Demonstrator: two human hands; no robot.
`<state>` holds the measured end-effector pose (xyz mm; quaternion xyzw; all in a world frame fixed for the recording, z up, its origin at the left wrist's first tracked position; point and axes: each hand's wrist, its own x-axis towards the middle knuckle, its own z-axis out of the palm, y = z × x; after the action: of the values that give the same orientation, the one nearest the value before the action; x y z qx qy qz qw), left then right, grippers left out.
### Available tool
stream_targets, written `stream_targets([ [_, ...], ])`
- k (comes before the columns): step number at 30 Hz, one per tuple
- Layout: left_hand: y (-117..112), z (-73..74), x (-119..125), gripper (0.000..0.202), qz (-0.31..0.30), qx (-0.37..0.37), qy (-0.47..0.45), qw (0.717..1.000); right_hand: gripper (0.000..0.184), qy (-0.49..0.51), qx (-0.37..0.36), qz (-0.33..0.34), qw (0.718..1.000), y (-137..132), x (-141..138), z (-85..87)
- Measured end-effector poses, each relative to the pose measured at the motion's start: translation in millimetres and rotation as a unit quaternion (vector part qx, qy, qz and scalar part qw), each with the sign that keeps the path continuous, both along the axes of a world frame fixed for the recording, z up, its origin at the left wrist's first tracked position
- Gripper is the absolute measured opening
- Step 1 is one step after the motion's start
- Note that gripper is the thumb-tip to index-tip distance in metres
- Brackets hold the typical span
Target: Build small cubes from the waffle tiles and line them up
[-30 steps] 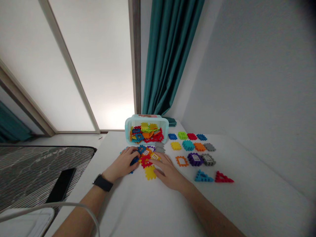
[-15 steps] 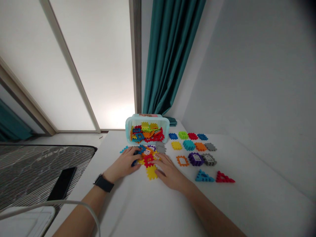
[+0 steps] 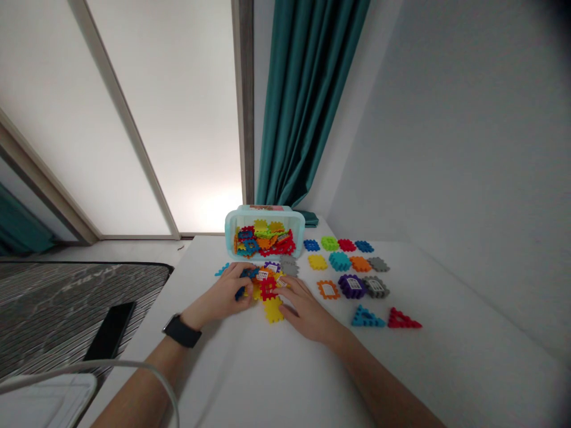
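While the left hand (image 3: 218, 295) has its fingers clenched on a blue plastic waffle tile (image 3: 241, 292), the right hand (image 3: 307, 315) rests open-fingered against the red-and-yellow plastic tile heap (image 3: 267, 289) at its 10 o'clock; tiles being worked apart, next move calls for lifting one free.

A tub (image 3: 264, 236) filled with toy pieces stood at the far end of the table (image 3: 250, 368), with a curtain (image 3: 303, 101) behind it on the right and a frosted door (image 3: 165, 119) behind it on the left. A heap (image 3: 269, 289) of pieces lay on the table just before the tub. To the heap's right, loose pieces (image 3: 339, 260) lay in rows, with two triangles (image 3: 366, 318) nearest. Left of the table lay a mat (image 3: 75, 303), and a phone (image 3: 109, 330) lay on it.
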<state>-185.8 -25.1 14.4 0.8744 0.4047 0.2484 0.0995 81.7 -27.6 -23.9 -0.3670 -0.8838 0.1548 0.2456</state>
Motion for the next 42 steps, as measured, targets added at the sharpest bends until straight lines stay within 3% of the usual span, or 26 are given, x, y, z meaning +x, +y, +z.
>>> stream_targets([
  [5,3,0.0,-6,0.004,-0.021,-0.064,-0.064,0.996,0.040,-0.015,-0.008,0.002,1.000,1,1,0.0],
  [13,8,5.4,-12,0.026,-0.001,-0.128,-0.168,0.977,0.039,-0.025,-0.012,0.000,1.000,-2,0,5.7],
  [22,-4,4.5,18,0.019,0.009,-0.091,-0.245,0.965,0.026,0.099,0.064,-0.024,0.993,-14,-19,15.9],
  [26,-11,7.2,34,0.016,0.002,-0.080,-0.224,0.971,0.008,0.146,0.076,-0.037,0.986,-15,-22,16.6],
  [30,-16,7.4,39,0.013,-0.012,-0.037,-0.206,0.978,0.009,0.188,0.055,-0.059,0.979,-10,-19,15.7],
  [32,-16,4.3,38,0.013,-0.020,-0.006,-0.171,0.985,0.010,0.209,0.027,-0.084,0.974,-7,-17,15.6],
  [35,-15,-1.4,36,0.032,-0.010,0.055,-0.104,0.993,0.014,0.241,-0.040,-0.119,0.962,-5,-16,16.0],
  [42,-14,-1.2,33,0.044,0.022,0.136,-0.030,0.990,0.026,0.323,-0.165,-0.135,0.922,-2,-17,10.8],
])
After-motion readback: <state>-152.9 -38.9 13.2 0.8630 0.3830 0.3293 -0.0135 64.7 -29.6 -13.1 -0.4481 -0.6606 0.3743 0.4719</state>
